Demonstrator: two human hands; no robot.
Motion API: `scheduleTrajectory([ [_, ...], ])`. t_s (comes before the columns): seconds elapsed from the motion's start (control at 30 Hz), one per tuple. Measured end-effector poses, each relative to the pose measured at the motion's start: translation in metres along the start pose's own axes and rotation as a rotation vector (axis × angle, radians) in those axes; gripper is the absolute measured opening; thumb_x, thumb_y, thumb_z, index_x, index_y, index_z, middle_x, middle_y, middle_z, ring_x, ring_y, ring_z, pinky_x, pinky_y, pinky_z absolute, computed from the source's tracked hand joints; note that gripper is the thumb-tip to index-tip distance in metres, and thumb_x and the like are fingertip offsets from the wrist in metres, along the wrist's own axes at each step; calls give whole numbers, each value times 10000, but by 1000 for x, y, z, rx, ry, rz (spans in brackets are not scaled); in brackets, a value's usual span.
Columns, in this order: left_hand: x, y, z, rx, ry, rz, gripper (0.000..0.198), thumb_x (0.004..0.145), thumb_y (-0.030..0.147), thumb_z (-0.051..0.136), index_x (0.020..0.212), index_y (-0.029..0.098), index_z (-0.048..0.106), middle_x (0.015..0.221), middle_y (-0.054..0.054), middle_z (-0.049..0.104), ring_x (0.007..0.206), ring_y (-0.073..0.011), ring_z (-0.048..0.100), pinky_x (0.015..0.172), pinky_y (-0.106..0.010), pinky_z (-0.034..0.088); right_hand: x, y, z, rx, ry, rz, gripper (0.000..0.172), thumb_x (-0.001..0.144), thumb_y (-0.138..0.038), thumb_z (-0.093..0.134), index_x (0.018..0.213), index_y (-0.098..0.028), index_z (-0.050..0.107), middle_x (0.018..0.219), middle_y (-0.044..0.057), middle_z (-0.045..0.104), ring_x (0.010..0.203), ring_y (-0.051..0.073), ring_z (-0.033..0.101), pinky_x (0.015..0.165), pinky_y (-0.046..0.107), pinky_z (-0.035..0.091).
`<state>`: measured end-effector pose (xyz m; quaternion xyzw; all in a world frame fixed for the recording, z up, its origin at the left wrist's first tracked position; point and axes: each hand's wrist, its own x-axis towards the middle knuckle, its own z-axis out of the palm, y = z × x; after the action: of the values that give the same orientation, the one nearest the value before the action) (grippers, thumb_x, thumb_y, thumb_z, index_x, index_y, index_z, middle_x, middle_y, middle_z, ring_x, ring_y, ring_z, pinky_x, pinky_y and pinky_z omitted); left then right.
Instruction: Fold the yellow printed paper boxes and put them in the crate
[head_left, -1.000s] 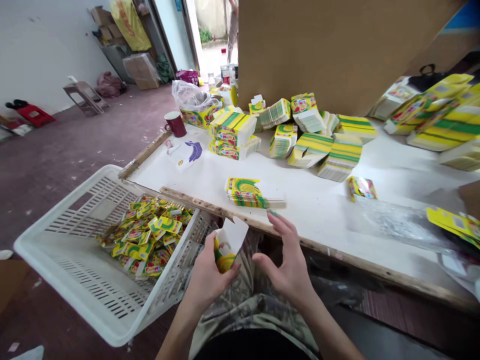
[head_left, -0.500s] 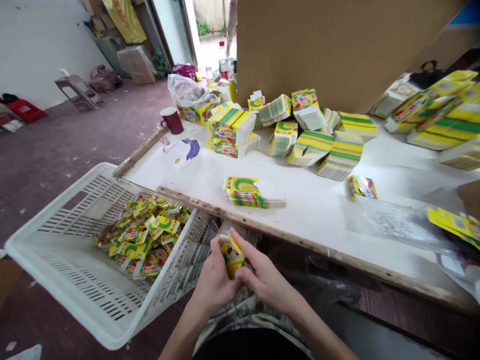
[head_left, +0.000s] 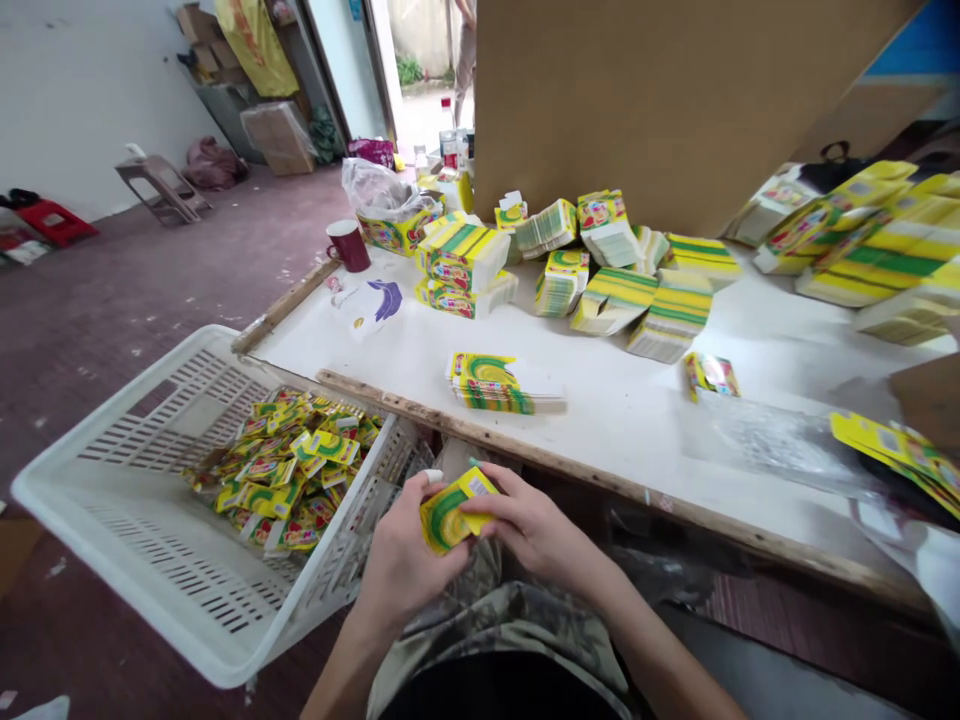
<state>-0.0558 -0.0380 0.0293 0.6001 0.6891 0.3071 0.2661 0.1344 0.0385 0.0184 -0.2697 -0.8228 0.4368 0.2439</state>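
Over my lap, just in front of the table edge, I hold a small yellow and green crayon box [head_left: 448,518] between both hands. My left hand [head_left: 409,545] grips its left end, with a white wrap on one fingertip. My right hand [head_left: 529,520] pinches the right end, where a barcode panel shows. On the table ahead lies a stack of flat, unfolded boxes [head_left: 491,383] of the same print. To my left, a white plastic basket [head_left: 150,585] holds a heap of small yellow boxes [head_left: 289,480].
Bundles of flat boxes [head_left: 619,298] line the back of the white table [head_left: 600,400] before a large cardboard sheet [head_left: 637,110]. A maroon mug [head_left: 348,247] stands at the far left corner. Clear plastic film [head_left: 772,440] lies at right. Beyond the doorway a person's leg [head_left: 465,70] shows.
The box has turned in my hands, from near upright to lying tilted with its broad face and barcode end visible. My right fingers have shifted onto its right end.
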Motion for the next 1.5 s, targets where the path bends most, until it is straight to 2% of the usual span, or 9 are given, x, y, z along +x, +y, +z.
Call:
scheduleTrajectory([
  [0.13, 2, 2, -4, 0, -20, 77, 631, 686, 275, 718, 1221, 221, 388, 1102, -75, 650, 987, -226, 652, 849, -349, 533, 4, -10, -12, 47, -78, 1, 228, 854, -215, 633, 1072, -234, 698, 1256, 108, 534, 1147, 220, 551, 997, 365, 443],
  [0.3, 5, -2, 1, 73, 139, 109, 577, 699, 308, 712, 1200, 208, 443, 1112, -104, 620, 1025, -279, 622, 882, -423, 514, 11, -13, 11, 121, 184, 68, 615, 819, -191, 653, 1378, -224, 400, 1342, 134, 483, 1238, 243, 483, 1037, 411, 414],
  [0.4, 8, -20, -8, 19, 446, -12, 634, 699, 326, 728, 1244, 182, 437, 1188, -125, 553, 1106, -292, 568, 952, -445, 475, 25, -2, 5, 55, 262, 77, 698, 790, -314, 706, 1394, -212, 374, 1324, 138, 519, 1188, 264, 519, 990, 420, 452],
  [0.53, 11, -50, -28, 50, 890, -97, 980, 586, 305, 808, 1387, 105, 280, 1389, -198, 352, 1299, -344, 385, 1097, -503, 320, 58, 28, -31, -329, 514, 183, 440, 853, -271, 618, 1277, -190, 528, 1168, 133, 597, 1087, 276, 549, 949, 452, 447],
  [0.77, 6, -43, -1, -180, 539, -128, 688, 749, 358, 701, 1330, 207, 365, 1365, -142, 444, 1254, -307, 457, 1030, -501, 408, 97, 65, -48, -543, 579, 340, 131, 790, -207, 655, 910, -154, 666, 961, 143, 600, 950, 314, 524, 842, 481, 431],
  [1.0, 14, -18, 28, -754, 128, -116, 645, 754, 430, 703, 1297, 246, 406, 1362, -136, 487, 1257, -288, 480, 1006, -460, 435, 72, 23, -38, -383, 551, 271, 134, 811, -199, 623, 902, -209, 526, 837, 25, 630, 747, 194, 580, 686, 309, 454],
  [1.2, 27, 27, 24, -1346, 344, -6, 449, 761, 565, 614, 1084, 254, 582, 987, -48, 619, 1031, -244, 582, 894, -365, 498, 32, -39, 8, 308, 69, 227, 287, 697, -190, 753, 754, -209, 472, 703, -60, 524, 620, 111, 482, 562, 212, 386],
  [1.33, 31, 42, 18, -1360, 604, -2, 394, 771, 616, 553, 829, 228, 591, 704, 22, 490, 660, -124, 508, 687, -225, 491, 22, -50, 31, 445, 129, 206, 344, 655, -182, 788, 888, -205, 536, 798, -41, 548, 705, 122, 481, 633, 219, 409],
  [1.5, 15, 20, 25, -1004, 407, -111, 699, 620, 838, 503, 902, 208, 614, 814, -36, 625, 776, -198, 604, 708, -302, 520, 21, -41, 23, 423, 225, 271, 222, 726, -152, 710, 903, -200, 585, 731, -47, 557, 670, 120, 503, 616, 219, 409],
])
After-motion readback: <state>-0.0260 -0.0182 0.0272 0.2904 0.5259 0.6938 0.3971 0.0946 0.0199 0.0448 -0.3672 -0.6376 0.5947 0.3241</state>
